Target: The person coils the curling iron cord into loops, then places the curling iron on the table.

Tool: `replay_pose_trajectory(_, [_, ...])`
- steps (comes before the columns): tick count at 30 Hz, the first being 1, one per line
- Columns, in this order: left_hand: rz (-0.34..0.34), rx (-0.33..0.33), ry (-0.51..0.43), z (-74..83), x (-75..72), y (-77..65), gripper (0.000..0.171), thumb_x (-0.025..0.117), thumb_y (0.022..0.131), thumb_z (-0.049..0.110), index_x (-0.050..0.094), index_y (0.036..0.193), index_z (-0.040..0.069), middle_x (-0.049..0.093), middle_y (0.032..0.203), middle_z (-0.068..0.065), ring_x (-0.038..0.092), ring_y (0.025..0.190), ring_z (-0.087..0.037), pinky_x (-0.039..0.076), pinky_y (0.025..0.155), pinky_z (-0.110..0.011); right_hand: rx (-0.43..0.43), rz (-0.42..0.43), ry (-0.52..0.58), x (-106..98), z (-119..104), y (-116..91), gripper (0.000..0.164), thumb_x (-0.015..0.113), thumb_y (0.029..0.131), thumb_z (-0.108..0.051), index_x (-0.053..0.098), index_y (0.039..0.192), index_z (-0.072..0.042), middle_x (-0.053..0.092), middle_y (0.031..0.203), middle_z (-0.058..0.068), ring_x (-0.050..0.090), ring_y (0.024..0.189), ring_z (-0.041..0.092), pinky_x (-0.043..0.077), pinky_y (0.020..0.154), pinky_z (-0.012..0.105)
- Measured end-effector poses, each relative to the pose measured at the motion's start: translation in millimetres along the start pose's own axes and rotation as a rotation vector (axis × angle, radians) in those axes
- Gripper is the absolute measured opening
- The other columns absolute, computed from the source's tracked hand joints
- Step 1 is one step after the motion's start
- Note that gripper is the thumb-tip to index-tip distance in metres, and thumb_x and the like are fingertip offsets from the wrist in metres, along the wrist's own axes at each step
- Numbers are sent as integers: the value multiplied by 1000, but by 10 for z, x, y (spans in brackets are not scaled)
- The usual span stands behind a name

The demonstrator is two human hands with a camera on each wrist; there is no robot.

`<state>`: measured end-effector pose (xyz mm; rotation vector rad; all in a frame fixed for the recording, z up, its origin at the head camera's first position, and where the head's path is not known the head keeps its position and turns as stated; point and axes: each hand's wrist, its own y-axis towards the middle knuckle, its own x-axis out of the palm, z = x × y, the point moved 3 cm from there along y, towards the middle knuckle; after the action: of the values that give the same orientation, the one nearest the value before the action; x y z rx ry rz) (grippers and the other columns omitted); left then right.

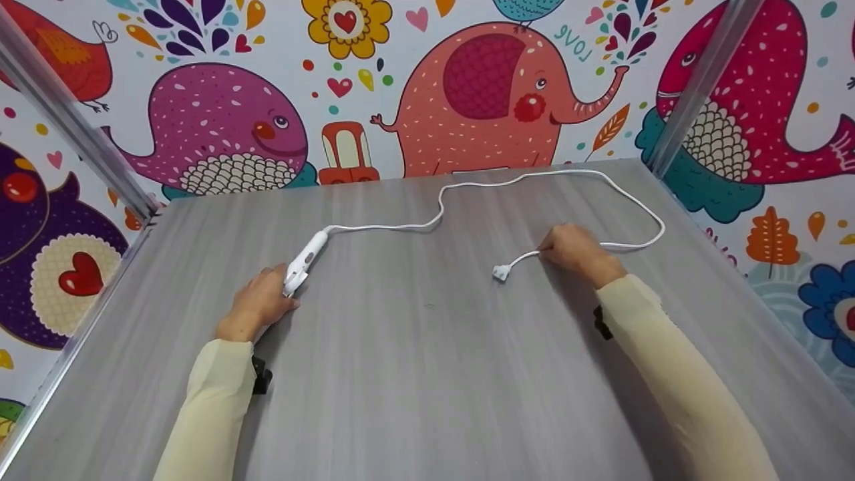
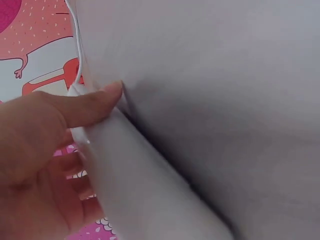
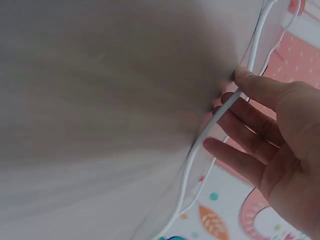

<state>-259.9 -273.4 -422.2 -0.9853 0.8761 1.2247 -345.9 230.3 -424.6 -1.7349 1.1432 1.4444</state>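
A white curling iron (image 1: 311,252) lies slanted on the left of the grey table, its handle pointing away. My left hand (image 1: 262,298) grips it near its lever; in the left wrist view the thumb (image 2: 102,102) lies across it and the grey barrel (image 2: 145,180) runs toward the camera. Much of the barrel is hidden by the hand in the head view. On the right, my right hand (image 1: 576,250) pinches the white power cord (image 1: 631,246) a little behind its plug (image 1: 501,272). Thumb and fingertips (image 3: 242,75) meet the cord (image 3: 212,122) in the right wrist view.
From the handle, the cord (image 1: 494,184) loops along the back of the grey table (image 1: 427,374) and round to the right. Behind stands a wall panel (image 1: 361,87) with cartoon animals. Metal posts (image 1: 701,87) rise at the back corners.
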Motion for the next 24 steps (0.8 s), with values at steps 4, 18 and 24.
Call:
replay_pose_trajectory(4, [16, 38, 8, -16, 2, -46, 63, 72, 86, 7, 44, 141, -6, 56, 127, -32, 57, 112, -45, 44, 93, -62, 88, 20, -9, -38, 172, -65, 11, 69, 85, -5, 79, 89, -3, 75, 81, 15, 55, 64, 22, 42, 59, 36])
replay_pose_trajectory(18, [38, 177, -112, -175, 16, -90, 65, 68, 83, -3, 47, 144, -2, 55, 135, -34, 54, 122, -48, 40, 102, -62, 310, -34, 58, -157, 614, -365, 25, 67, 92, -8, 72, 113, 5, 70, 113, 27, 68, 97, 40, 53, 85, 53])
replay_pose_trajectory(24, [56, 224, -137, -210, 4, -84, 66, 67, 79, -7, 53, 142, 3, 58, 132, -31, 56, 121, -47, 40, 102, -62, 368, -52, 61, -203, 760, -452, 27, 67, 93, -11, 71, 115, 3, 71, 112, 25, 66, 88, 33, 51, 76, 44])
